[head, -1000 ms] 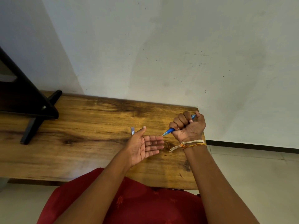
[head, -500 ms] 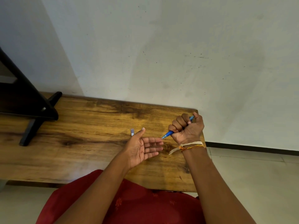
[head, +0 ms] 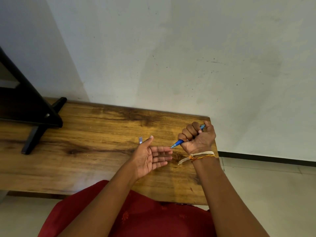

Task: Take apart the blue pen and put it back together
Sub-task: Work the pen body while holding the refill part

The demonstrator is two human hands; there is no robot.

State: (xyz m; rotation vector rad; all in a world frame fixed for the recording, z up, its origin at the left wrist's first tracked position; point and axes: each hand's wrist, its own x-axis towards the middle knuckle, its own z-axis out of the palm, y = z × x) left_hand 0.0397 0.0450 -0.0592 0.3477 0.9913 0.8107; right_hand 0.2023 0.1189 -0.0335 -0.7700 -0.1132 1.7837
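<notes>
My right hand [head: 198, 138] is a fist wrapped around the blue pen [head: 177, 143], over the table's right end. The pen's tip sticks out lower left and touches the fingertips of my left hand [head: 150, 156]; its other end shows by my thumb. The left hand lies flat, palm up, fingers spread and holding nothing. A small bluish pen part [head: 140, 140] lies on the wooden table [head: 85, 151] just behind my left thumb. The middle of the pen is hidden inside my fist.
A black stand [head: 34, 120] occupies the table's far left. The table backs onto a pale wall [head: 171, 57]. Its right edge is close beside my right wrist, with tiled floor [head: 265, 194] beyond. My red clothing [head: 136, 216] fills the bottom.
The pen tip has come down a little toward my left fingertips and now touches them. Both hands otherwise hold their positions.
</notes>
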